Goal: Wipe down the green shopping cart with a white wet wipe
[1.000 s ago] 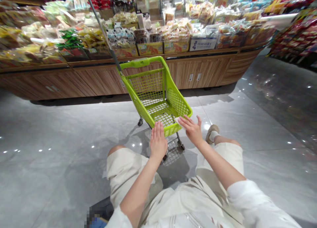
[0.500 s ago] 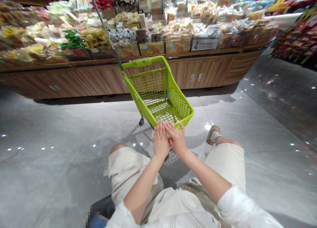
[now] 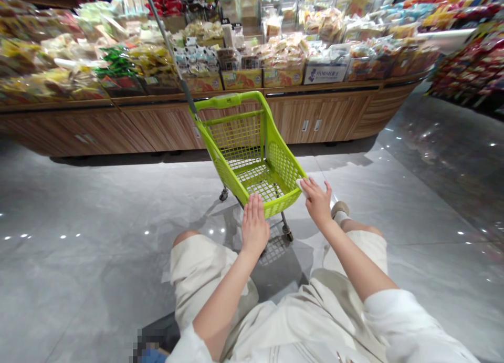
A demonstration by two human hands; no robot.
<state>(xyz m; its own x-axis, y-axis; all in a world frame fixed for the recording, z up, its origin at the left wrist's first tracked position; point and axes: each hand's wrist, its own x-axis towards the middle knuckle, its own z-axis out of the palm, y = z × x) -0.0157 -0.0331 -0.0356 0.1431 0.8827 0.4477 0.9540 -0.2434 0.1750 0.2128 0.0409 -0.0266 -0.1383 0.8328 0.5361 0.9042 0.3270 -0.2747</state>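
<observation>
A lime-green shopping cart with a lattice basket stands in front of me, with nothing in its basket. My left hand lies at the near left corner of its rim, fingers straight and side by side; its thumb is hidden. At the near right corner, my right hand presses a small white tissue or wipe to the rim under its fingers. Most of that white piece is covered by the hand.
Beyond the cart runs a wood-panelled display counter heaped with packaged snacks. A grey pole rises from the cart's far left corner. Another snack rack stands at right. The grey floor is glossy, and my knees flank the cart.
My right hand has moved right along the rim, away from my left hand, to the near right corner, where the white piece now shows. The left hand has stayed nearly in place.
</observation>
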